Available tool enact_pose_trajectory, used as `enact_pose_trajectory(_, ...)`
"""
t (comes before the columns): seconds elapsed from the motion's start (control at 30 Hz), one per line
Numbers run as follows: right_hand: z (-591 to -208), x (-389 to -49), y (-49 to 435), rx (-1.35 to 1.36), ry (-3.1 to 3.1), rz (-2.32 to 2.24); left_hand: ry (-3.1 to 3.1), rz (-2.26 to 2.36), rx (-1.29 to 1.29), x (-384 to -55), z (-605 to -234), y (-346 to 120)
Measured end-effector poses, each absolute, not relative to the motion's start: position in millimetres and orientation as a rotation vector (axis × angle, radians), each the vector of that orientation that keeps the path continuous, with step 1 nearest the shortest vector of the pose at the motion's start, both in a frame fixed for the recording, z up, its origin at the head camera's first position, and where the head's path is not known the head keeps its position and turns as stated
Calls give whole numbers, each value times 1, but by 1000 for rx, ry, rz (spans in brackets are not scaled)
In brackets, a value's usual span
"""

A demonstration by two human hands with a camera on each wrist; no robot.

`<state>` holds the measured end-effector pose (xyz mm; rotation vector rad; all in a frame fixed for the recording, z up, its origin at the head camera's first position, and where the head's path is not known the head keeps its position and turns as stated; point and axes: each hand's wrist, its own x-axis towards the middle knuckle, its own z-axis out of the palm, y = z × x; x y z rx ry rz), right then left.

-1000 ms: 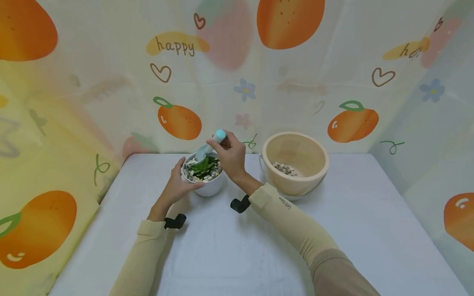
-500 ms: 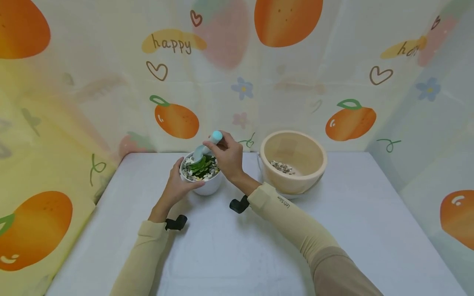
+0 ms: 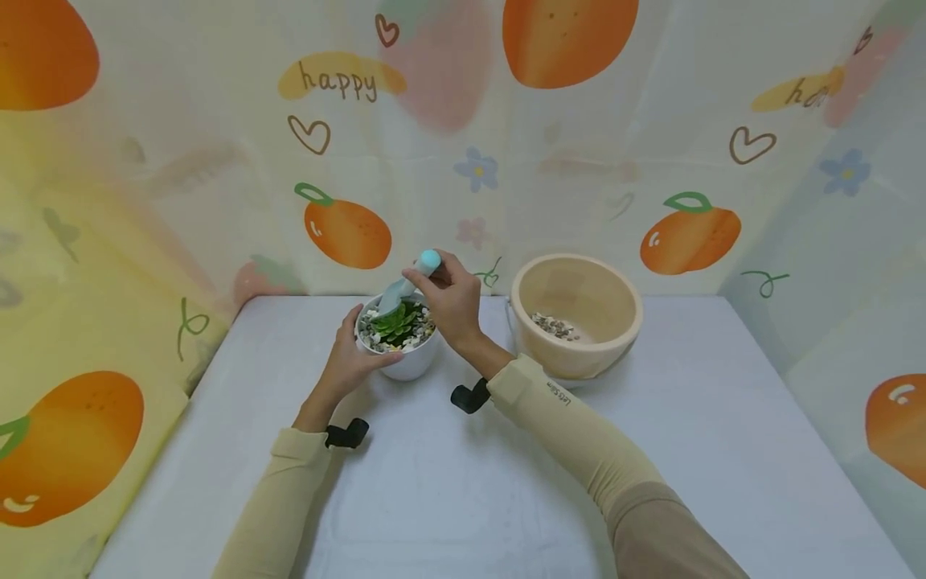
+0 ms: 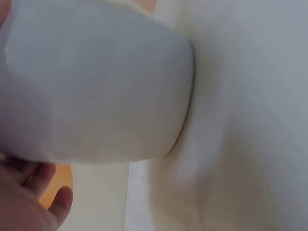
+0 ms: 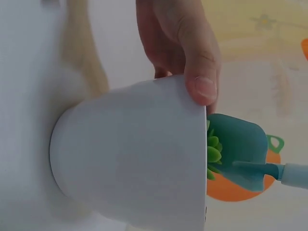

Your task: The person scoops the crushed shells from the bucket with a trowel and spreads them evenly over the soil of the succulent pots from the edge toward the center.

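Observation:
A white pot [image 3: 408,368] stands upright on the table, holding a green succulent [image 3: 396,326] ringed by mixed white and grey pebbles [image 3: 419,336]. My left hand [image 3: 346,362] grips the pot from the left, thumb along the near rim. That hand's thumb [image 5: 206,89] shows over the rim in the right wrist view. With my right hand [image 3: 456,305] I pinch the pale blue handle of a small trowel [image 3: 394,296]. Its teal blade [image 5: 240,144] slants down over the far left of the pot, beside the leaves. The left wrist view is mostly filled by the pot's side [image 4: 96,86].
To the right of the pot stands a large beige bucket [image 3: 618,338] with a small heap of pebbles [image 3: 553,326] on its bottom. Behind the white-covered table [image 3: 434,498] hangs a fruit-printed curtain [image 3: 564,201].
Very little differs. The head view has shifted slightly, and both hands keep their hold on the pot and the trowel, which stay at nearly the same spot.

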<state>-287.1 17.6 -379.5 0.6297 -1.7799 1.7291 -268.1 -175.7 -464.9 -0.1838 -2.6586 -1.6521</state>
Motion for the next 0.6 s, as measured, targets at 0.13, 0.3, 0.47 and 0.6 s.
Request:
enact_pose_trajectory(0.13, -378, -286, 19, 537, -1817, 1752, -2638, -1628, -205, -266, -462, -171)
enact_pose_trajectory(0.3, -376, -287, 21, 364, -1842, 1836, -2681, -1566, -212, -266, -459, -173)
enact_pose_trajectory(0.47, -373, -290, 24, 236, -1811, 1914, -2685, -1609, -190, -267, -460, -175)
enact_pose_trajectory(0.6, -370, -292, 28, 176, -1802, 1954, -2657, -1641, -195, -267, -463, -174)
